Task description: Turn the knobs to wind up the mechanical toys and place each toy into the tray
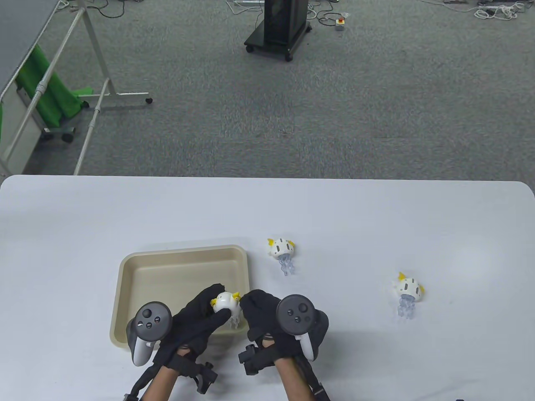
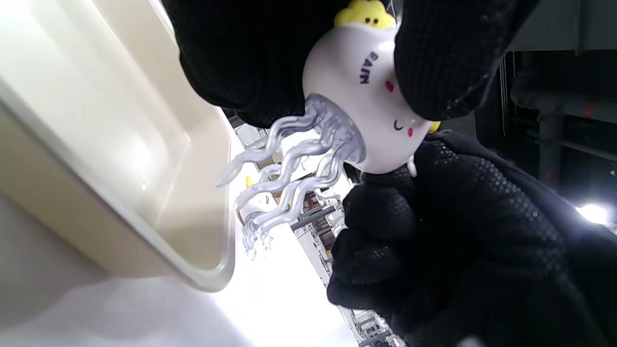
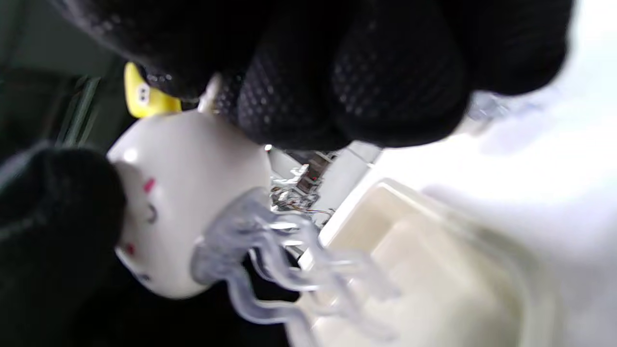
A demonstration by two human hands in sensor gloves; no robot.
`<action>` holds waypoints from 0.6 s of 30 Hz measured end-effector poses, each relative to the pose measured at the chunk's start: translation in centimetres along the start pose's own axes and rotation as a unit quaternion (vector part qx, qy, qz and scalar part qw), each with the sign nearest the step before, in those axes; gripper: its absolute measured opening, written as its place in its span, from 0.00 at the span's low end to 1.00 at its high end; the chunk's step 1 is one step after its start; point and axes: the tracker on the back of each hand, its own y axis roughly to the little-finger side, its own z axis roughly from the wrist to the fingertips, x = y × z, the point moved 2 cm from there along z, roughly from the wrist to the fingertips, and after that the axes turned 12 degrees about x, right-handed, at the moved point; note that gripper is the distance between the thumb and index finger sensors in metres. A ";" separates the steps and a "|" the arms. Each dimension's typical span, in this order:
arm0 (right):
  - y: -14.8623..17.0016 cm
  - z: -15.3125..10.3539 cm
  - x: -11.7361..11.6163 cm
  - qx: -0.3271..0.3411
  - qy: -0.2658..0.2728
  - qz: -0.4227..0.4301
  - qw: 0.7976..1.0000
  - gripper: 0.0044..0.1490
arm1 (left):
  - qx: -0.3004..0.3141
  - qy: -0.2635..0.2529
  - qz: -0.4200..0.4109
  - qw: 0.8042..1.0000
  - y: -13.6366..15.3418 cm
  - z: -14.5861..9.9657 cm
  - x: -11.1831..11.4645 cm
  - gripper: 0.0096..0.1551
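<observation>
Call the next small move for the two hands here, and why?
Probably keep twisting the knob: the left hand grips the jellyfish toy, the right hand pinches at its side, and it hangs above the tray, not in it.

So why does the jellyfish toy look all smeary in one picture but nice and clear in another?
In the right wrist view the jellyfish toy and tray are soft and smeared, and the table beyond is washed out to white. In the left wrist view the toy is sharp enough to read "RAIN" on it, with a bright glare spot at the right edge. The table view is evenly lit.
</observation>
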 end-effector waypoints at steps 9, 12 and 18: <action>1.7 0.2 -0.4 -0.048 -0.031 0.070 0.996 0.24 | -0.001 0.001 0.015 1.000 0.0 0.0 0.0 0.44; 0.8 0.1 -0.1 0.000 -0.015 0.029 0.999 0.28 | -0.007 -0.017 -0.005 1.000 0.3 -0.1 -0.4 0.44; -2.9 -0.8 0.1 0.141 -0.005 -0.122 0.982 0.37 | -0.009 -0.035 -0.014 0.999 0.4 -0.2 -1.2 0.44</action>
